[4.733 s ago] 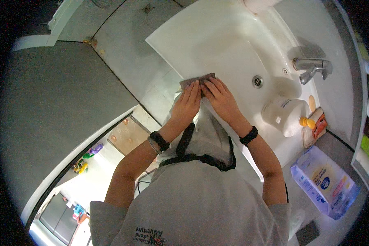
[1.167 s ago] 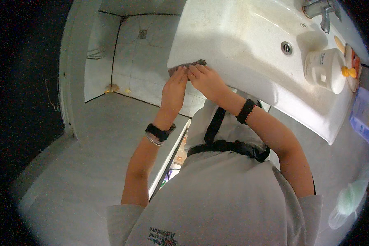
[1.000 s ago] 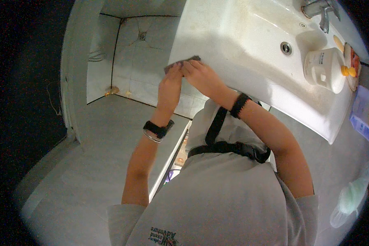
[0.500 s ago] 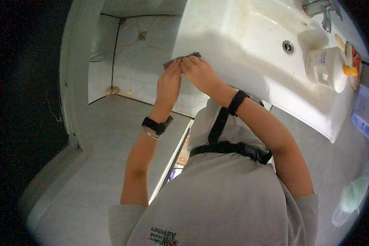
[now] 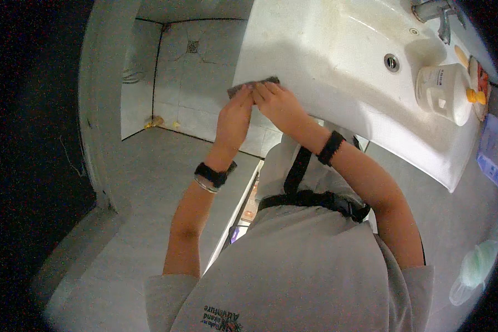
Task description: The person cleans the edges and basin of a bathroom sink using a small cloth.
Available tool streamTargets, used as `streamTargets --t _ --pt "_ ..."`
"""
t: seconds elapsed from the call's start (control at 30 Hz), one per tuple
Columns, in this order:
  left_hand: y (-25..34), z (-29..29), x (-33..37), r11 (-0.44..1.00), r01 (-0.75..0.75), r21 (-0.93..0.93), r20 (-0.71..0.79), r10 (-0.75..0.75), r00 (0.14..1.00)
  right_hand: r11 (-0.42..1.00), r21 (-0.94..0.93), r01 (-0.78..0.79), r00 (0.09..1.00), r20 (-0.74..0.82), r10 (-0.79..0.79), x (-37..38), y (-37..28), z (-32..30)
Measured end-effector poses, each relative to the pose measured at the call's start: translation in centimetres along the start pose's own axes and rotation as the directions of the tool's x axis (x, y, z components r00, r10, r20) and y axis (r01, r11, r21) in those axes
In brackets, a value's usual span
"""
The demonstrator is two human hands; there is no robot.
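Note:
Both hands meet at the left end of the white sink. Between them is a thin, dark grey cloth or pad (image 5: 236,88); its exact kind is hard to make out. My left hand (image 5: 235,119) grips its near edge with closed fingers. My right hand (image 5: 279,108) pinches it right beside the left, fingertips almost touching. One end of the dark piece sticks out to the left, over the floor side, and the other passes in front of the sink's white rim (image 5: 263,58). The fingers hide its middle.
On the sink's right side stands a white jug-like bottle (image 5: 441,91) with a yellow cap, below the metal faucet (image 5: 440,16). A drain (image 5: 392,62) lies in the basin. Farther right are a blue-white package (image 5: 489,149) and a pale green mesh puff (image 5: 478,263). A doorframe (image 5: 102,110) rises at left.
Both hands and the dark cloth have shifted slightly to the right and toward me in the picture. The grip looks the same.

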State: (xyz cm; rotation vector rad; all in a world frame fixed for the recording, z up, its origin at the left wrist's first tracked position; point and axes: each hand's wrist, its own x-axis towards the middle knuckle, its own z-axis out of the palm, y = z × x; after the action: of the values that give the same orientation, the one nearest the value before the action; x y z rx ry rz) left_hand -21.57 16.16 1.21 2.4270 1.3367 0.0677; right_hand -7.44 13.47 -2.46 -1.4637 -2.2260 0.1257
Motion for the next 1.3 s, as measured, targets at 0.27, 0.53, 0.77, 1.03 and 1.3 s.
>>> streamTargets --t 0.27,0.53,0.77,1.03,1.3 --pt "-0.2 0.4 0.2 0.996 -0.094 -0.004 -0.113 0.093 0.989 1.000 -0.011 -0.002 1.000 0.001 0.003 0.4 0.1 0.0" --pt "0.7 1.8 -1.2 0.989 -0.115 -0.090 -0.136 0.102 0.985 1.000 -0.019 -0.008 1.000 -0.026 0.007 -2.0 -0.3 -1.5" --pt "0.8 0.2 -0.2 0.994 -0.105 -0.026 -0.117 0.102 0.988 1.000 -0.015 0.004 1.000 -0.011 -0.004 -0.4 0.0 -0.8" --pt "0.6 -0.2 0.3 0.996 -0.085 -0.017 -0.101 0.083 0.991 1.000 0.018 0.006 0.997 -0.079 -0.004 0.3 0.4 -0.7" --pt "0.5 0.7 -0.9 0.973 -0.232 0.019 -0.133 0.232 0.964 0.998 0.068 -0.013 0.999 -0.037 0.016 -1.3 0.0 -1.1"
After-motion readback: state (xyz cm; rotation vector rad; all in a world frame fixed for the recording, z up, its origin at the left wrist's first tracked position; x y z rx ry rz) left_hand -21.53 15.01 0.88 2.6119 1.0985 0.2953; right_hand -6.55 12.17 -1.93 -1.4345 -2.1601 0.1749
